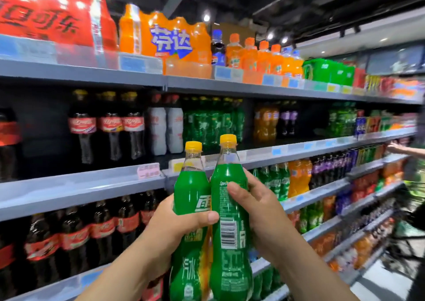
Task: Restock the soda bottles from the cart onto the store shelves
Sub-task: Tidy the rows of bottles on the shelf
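- Left hand (177, 222) wraps round the middle of the left bottle (190, 192). Its thumb lies across the front label, with the tip touching the neighbouring bottle.
- Right hand (259, 211) grips the right bottle (230, 231) from its right side. The thumb lies on the label above the barcode, and the fingers curl behind, out of sight.
- Both bottles are green with yellow caps (193, 146). They are upright, side by side and touching between the two hands, and the right one stands a little higher.
- Both are held in the air in front of the shelves and rest on none. Their caps reach the rail (287, 150) of the shelf above the hands.
- Above the hands, on that shelf, stand more green bottles (213, 121), blurred, with white bottles (165, 130) just to their left.
- Up and left of the left hand are cola bottles (108, 126) with red labels.
- A lower cola row (76, 234) stands to the left of the left hand, at hand height.
- Just right of the right hand is a row of small green bottles (273, 179), then orange bottles (299, 176), then purple bottles (322, 169).
- High above both hands, the top shelf carries red packs (46, 18) and orange packs (165, 38).
- Far to the right of the right hand, another person's hand (395, 148) reaches to a shelf.
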Demonstrator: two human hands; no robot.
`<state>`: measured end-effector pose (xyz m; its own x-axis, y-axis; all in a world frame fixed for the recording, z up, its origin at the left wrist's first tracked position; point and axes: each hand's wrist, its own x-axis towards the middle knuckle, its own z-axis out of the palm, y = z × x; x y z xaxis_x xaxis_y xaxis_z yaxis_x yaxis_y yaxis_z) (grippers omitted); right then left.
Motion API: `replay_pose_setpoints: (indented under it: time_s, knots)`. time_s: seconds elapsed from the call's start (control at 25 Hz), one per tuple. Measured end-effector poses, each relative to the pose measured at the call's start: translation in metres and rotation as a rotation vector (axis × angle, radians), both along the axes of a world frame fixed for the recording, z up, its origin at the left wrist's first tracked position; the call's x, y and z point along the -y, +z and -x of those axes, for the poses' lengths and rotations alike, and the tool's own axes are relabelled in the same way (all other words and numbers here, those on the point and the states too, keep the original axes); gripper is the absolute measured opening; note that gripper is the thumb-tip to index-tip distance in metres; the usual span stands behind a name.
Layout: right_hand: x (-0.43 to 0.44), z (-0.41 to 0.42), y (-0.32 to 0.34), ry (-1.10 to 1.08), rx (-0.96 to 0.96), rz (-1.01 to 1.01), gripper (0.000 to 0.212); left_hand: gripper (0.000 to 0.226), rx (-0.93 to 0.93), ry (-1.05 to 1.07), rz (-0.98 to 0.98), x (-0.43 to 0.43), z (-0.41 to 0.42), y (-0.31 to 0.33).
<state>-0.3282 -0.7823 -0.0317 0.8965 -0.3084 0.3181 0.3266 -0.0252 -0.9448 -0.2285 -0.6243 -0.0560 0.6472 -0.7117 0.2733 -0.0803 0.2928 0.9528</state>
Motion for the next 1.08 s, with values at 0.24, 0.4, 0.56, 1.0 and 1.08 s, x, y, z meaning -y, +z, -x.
replay_pose_setpoints:
  time_s: [0.24,0.4,0.56,1.0,1.08]
  knots:
    - [0.083,-0.032,0.014,-0.268,0.028,0.18,0.028,0.045,0.054,0.026,-0.013,0.11,-0.033,0.012]
    - [0.172,-0.055,0.019,-0.235,0.119,0.118,0.037,0.054,0.167,0.193,-0.021,0.193,-0.06,0.033]
    - [0.259,-0.084,0.034,-0.253,0.152,0.076,0.056,0.073,0.245,0.308,-0.033,0.264,-0.092,0.066]
    - [0.399,-0.178,0.083,-0.169,0.427,-0.132,0.028,0.072,0.495,0.352,0.048,0.352,-0.169,0.11]
    - [0.417,-0.192,0.085,-0.191,0.494,-0.114,0.032,0.059,0.568,0.343,0.072,0.364,-0.178,0.117]
